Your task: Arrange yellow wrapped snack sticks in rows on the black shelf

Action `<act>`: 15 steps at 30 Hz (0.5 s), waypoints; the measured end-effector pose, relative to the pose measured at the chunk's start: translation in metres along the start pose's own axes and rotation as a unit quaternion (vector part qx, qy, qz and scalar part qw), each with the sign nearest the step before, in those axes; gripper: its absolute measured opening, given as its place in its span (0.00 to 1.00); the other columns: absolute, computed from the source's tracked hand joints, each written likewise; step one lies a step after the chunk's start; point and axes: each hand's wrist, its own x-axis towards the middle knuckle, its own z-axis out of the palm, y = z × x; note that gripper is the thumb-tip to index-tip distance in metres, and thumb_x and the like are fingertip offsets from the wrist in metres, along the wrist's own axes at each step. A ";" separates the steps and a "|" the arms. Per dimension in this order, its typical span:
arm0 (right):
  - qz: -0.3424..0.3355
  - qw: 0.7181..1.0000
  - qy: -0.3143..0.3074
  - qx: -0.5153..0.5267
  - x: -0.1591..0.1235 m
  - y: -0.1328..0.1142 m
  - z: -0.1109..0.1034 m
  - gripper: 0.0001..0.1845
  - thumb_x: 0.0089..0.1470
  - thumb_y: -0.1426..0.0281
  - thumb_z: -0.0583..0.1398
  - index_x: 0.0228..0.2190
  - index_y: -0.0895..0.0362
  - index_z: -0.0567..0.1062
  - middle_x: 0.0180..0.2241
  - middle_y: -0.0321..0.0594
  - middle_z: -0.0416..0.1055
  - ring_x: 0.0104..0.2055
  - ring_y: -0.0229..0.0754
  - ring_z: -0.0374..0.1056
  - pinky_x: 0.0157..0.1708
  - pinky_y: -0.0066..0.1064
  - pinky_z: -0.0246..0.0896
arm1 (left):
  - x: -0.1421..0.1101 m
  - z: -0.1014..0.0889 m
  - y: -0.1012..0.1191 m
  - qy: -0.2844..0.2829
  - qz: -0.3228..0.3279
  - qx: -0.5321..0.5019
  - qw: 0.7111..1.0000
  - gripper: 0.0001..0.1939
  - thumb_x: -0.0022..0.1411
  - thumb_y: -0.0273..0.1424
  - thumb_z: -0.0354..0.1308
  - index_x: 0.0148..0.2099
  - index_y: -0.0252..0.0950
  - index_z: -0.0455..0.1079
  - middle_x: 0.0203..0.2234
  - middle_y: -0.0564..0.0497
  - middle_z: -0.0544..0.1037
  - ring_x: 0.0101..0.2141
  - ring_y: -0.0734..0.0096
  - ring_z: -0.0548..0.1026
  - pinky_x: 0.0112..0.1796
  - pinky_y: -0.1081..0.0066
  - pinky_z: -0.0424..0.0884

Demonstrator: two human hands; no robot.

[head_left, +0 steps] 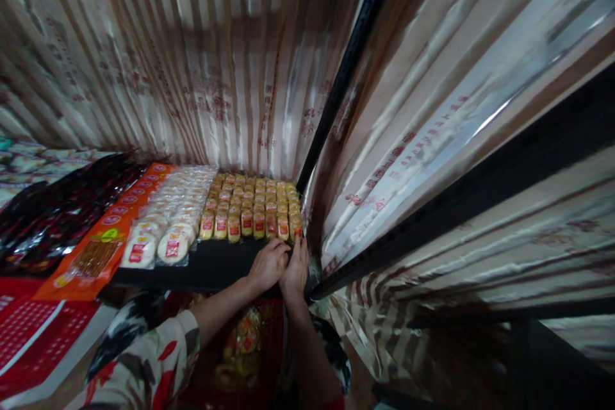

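Rows of small yellow wrapped snack packs with red labels stand close together on the black shelf. My left hand is at the front right of these rows, its fingers curled and their tips partly hidden. Close beside it, my right hand reaches forward with fingers stretched out. Its fingertips touch the front pack at the right end. Whatever lies under the left fingers is hidden. To the left are round white crackers in clear wrappers, in two rows.
Orange snack bags and dark shiny packs lie further left. A red-and-white box sits below the shelf's front edge. Black posts and pale printed curtains close off the back and right. Packaged goods show below my arms.
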 end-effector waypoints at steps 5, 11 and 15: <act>-0.047 0.997 -0.047 0.048 -0.031 -0.024 -0.020 0.27 0.50 0.76 0.47 0.53 0.59 0.63 0.59 0.49 0.52 0.59 0.47 0.51 0.54 0.45 0.53 | -0.059 -0.007 -0.006 0.028 -0.018 -0.052 0.998 0.15 0.59 0.24 0.42 0.41 0.36 0.70 0.38 0.47 0.72 0.40 0.72 0.69 0.45 0.72 0.66; -0.081 0.963 -0.201 0.159 -0.111 -0.045 -0.019 0.24 0.49 0.78 0.46 0.45 0.57 0.71 0.48 0.45 0.69 0.49 0.40 0.65 0.50 0.36 0.60 | -0.147 -0.013 -0.017 0.016 -0.117 -0.080 0.990 0.15 0.58 0.23 0.42 0.40 0.36 0.69 0.36 0.47 0.74 0.40 0.70 0.70 0.45 0.70 0.66; -0.032 0.929 -0.353 0.110 -0.147 -0.056 -0.002 0.21 0.47 0.79 0.48 0.41 0.58 0.73 0.39 0.45 0.74 0.41 0.41 0.70 0.43 0.32 0.63 | -0.182 -0.012 -0.042 -0.045 -0.237 -0.060 0.969 0.18 0.54 0.20 0.43 0.42 0.36 0.70 0.37 0.47 0.75 0.40 0.69 0.72 0.44 0.69 0.66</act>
